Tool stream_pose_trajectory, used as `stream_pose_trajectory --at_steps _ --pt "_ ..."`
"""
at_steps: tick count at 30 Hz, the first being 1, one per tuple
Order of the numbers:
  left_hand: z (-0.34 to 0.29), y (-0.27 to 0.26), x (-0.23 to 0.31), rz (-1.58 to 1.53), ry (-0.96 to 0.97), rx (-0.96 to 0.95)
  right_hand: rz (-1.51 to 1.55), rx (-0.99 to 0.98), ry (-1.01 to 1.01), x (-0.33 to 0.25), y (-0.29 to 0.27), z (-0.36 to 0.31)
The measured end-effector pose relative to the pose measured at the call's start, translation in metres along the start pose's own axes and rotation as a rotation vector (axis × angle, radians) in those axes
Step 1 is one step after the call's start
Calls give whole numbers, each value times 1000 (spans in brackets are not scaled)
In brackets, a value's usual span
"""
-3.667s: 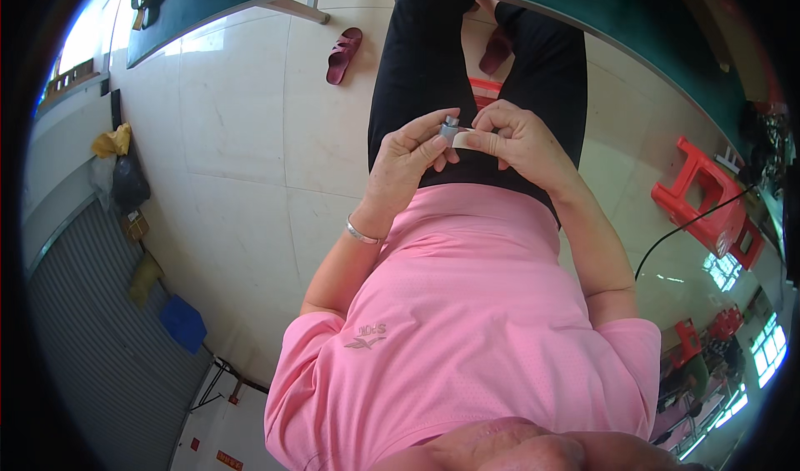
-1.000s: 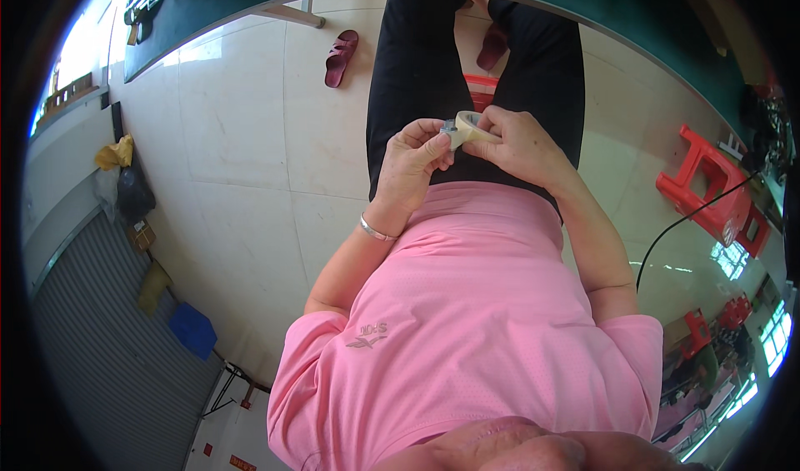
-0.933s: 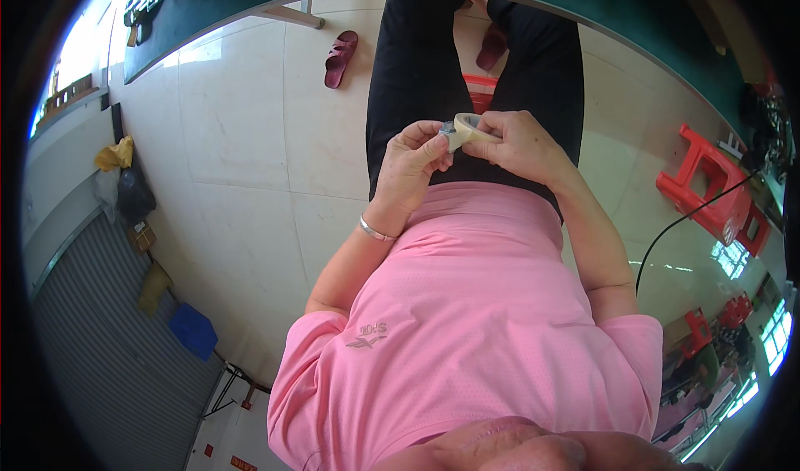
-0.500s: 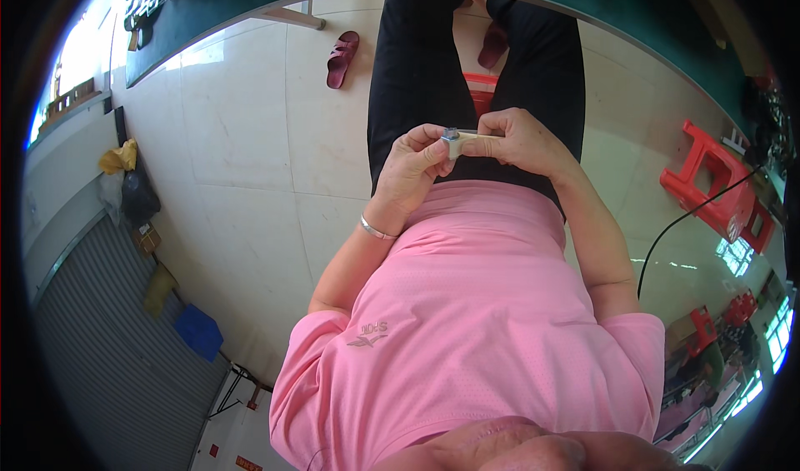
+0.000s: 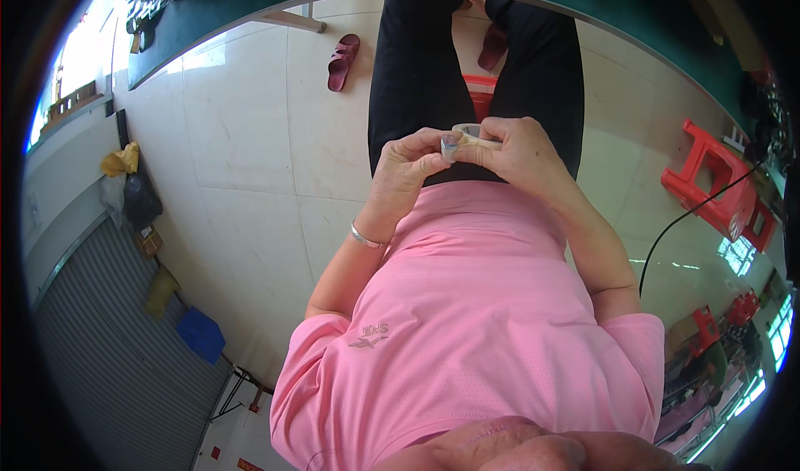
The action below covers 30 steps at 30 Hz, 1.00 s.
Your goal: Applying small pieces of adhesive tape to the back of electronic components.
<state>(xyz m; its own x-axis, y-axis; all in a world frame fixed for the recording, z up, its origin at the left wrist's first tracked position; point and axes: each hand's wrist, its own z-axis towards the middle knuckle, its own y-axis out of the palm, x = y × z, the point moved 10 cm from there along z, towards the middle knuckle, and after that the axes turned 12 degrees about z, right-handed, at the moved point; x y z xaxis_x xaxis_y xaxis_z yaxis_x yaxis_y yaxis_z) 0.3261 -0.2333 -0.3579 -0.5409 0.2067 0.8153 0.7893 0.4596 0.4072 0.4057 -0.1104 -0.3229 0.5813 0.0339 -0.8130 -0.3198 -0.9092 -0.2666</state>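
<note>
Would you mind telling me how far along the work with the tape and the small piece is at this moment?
Done: nothing finished shows. In hand: the left hand pinches a small grey piece at its fingertips, while the right hand holds a pale tape roll against it, in front of the pink shirt. Left: whether any tape is on the piece is too small to tell.
</note>
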Motion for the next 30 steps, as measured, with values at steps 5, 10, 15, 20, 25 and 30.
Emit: stream_pose_trajectory --at_steps 5,10,15,20,25,30 --pt "2 1 3 38 21 36 0 26 -21 -11 0 -4" --pt "4 -9 3 -18 83 113 -68 -76 -49 -15 1 -6" --pt "0 -14 -11 -2 15 107 -148 -30 -83 -21 -3 -6" --pt "-1 -16 -11 -48 11 121 -62 87 -215 -26 -5 -8" --pt "0 -14 -9 -120 29 133 -188 165 -316 -34 -7 -9" --pt "0 -13 -10 -119 74 109 -252 217 -373 -35 -8 -8"
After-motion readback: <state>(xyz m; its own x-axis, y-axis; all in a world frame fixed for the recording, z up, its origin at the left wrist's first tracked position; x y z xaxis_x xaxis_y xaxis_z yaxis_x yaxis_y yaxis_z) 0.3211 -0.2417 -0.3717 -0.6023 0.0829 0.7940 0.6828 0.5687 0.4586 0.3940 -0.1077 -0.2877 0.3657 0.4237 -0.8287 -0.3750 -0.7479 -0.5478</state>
